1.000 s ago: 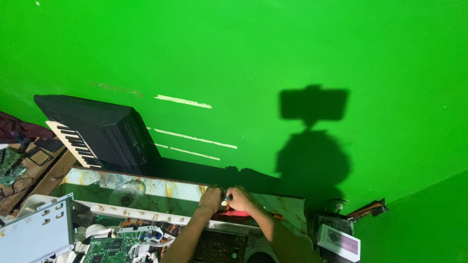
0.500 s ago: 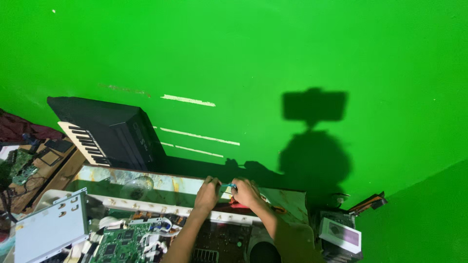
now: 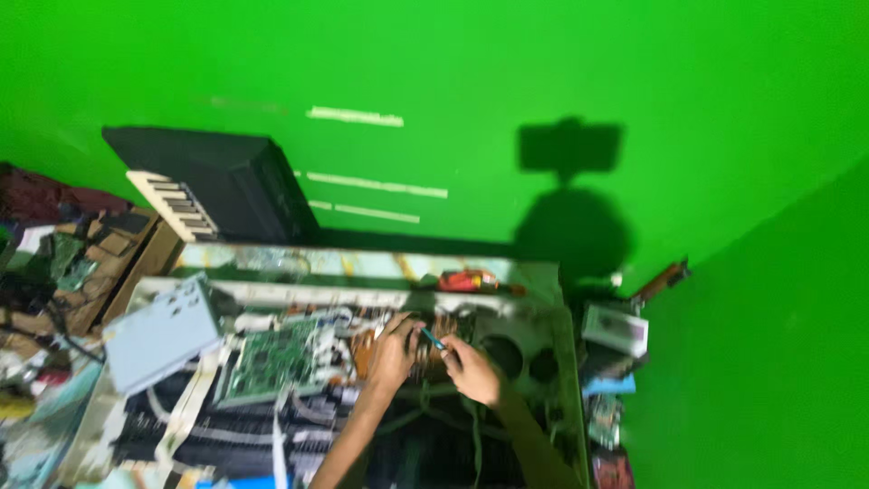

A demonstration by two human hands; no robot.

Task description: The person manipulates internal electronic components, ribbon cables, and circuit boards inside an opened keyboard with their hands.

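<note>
Both hands are over an opened electronic case (image 3: pixel 561 344) full of boards and wires. My right hand (image 3: pixel 472 369) pinches a thin blue-handled tool (image 3: pixel 433 340) whose tip points up and left. My left hand (image 3: pixel 394 353) lies with curled fingers on a brown wound part (image 3: pixel 444 328), touching the tool's tip end. The picture is blurred, so its grip is unclear. A red-handled tool (image 3: pixel 468 281) lies on the case's far ledge, apart from both hands.
A green circuit board (image 3: pixel 272 358) and a grey metal box (image 3: pixel 163 330) lie left of the hands. A black keyboard (image 3: pixel 208 186) leans on the green wall (image 3: pixel 434 72). Boxes and clutter (image 3: pixel 63 272) crowd the left, and small devices (image 3: pixel 615 330) the right.
The view has tilted down, showing more of the case. Both hands have come off the far ledge, where the red-handled tool lies, to the brown part inside the case.
</note>
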